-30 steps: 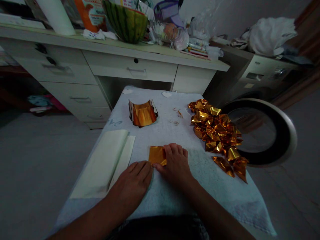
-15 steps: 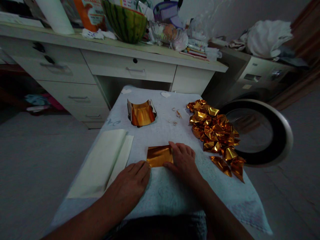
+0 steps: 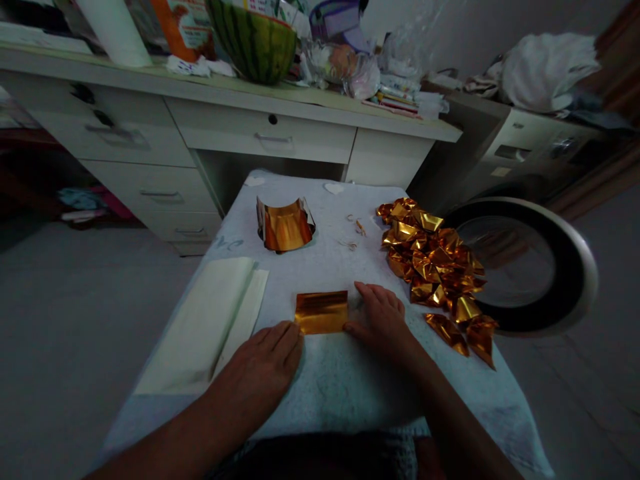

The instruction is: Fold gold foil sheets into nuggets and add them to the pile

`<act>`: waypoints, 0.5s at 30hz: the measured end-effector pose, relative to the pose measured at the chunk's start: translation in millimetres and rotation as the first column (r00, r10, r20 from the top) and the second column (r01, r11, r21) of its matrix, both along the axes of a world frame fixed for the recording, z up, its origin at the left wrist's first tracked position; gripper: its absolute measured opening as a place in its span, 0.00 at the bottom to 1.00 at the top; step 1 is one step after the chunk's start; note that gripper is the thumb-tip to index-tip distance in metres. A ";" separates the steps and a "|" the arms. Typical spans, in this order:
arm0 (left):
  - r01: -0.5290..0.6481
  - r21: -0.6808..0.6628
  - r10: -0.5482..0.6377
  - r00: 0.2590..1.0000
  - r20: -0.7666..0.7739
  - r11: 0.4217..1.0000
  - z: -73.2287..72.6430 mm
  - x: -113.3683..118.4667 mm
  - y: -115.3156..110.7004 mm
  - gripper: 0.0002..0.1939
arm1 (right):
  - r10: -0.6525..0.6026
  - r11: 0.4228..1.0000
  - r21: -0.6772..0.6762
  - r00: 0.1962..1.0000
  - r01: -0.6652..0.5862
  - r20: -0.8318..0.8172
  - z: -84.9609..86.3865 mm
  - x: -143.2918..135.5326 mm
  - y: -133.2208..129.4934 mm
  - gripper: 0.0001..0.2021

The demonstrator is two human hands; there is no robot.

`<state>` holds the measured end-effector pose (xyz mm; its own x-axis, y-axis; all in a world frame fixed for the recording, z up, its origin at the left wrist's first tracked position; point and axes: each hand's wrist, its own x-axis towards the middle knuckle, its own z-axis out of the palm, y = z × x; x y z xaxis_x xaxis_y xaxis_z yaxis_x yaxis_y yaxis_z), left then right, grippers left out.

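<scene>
A small rectangle of gold foil paper [image 3: 321,313] lies flat on the cloth-covered table. My left hand [image 3: 273,357] has its fingers together and holds the sheet's near left corner down. To the right of the sheet, my right hand [image 3: 383,323] is open, thumb and fingers apart, with the thumb tip close to the near right corner. Farther back stands a curled stack of gold foil sheets [image 3: 287,227], its ends bent upward. On the right side of the table is a heap of folded gold foil pieces [image 3: 430,260].
Folded pale paper [image 3: 200,327] lies along the table's left side. Thin rubber-band-like loops [image 3: 349,245] lie past the sheet. Behind are a white desk [image 3: 260,137] with a cut watermelon [image 3: 253,47] and a washing machine with its round door [image 3: 575,267] open beside the table.
My right hand has let go of the foil sheet's right edge and shifted slightly right, its fingers spread. The left hand stays on the near left corner. The whole view has shifted slightly.
</scene>
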<state>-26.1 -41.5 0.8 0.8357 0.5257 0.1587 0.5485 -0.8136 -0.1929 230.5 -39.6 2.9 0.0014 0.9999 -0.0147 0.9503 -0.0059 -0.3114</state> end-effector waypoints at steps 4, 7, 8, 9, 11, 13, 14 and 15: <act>0.001 0.023 -0.001 1.000 0.007 1.000 1.0 2.9 -0.4 0.24 | 0.061 0.995 -0.068 0.993 -0.068 -0.098 25.2 -3.0 12.3 0.41; 0.002 0.028 -0.002 1.000 0.005 1.000 3.0 4.5 0.1 0.23 | 0.142 0.988 0.077 0.986 -0.135 -0.091 39.1 -19.5 26.2 0.31; 0.003 0.022 -0.003 1.000 0.006 1.000 4.0 4.8 0.6 0.23 | 0.192 0.979 0.089 0.977 -0.184 -0.089 40.3 -27.0 31.2 0.26; 0.001 0.013 -0.001 1.000 0.010 1.000 5.0 4.9 1.3 0.23 | 0.235 0.969 0.093 0.969 -0.228 -0.077 39.6 -34.7 35.9 0.20; -0.004 -0.018 0.005 1.000 0.025 1.000 6.5 4.7 3.1 0.22 | 0.286 0.955 0.087 0.958 -0.282 -0.029 33.8 -48.6 43.8 0.11; -0.009 -0.066 0.012 0.999 0.042 0.998 7.2 3.8 5.2 0.20 | 0.299 0.949 0.098 0.954 -0.300 0.021 25.1 -58.1 49.0 0.10; -0.011 -0.093 0.016 0.998 0.052 0.996 7.4 3.3 6.4 0.19 | 0.289 0.949 0.121 0.956 -0.292 0.041 21.0 -60.9 50.5 0.11; -0.012 -0.122 0.020 0.998 0.064 0.992 7.6 2.9 7.7 0.18 | 0.267 0.950 0.151 0.962 -0.273 0.060 17.6 -62.4 51.3 0.12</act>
<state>-23.3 -33.8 8.4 0.8170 0.5577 0.1463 0.5698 -0.8198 -0.0567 168.1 11.7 20.4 -0.2716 0.9527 0.1364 0.9208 0.2985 -0.2512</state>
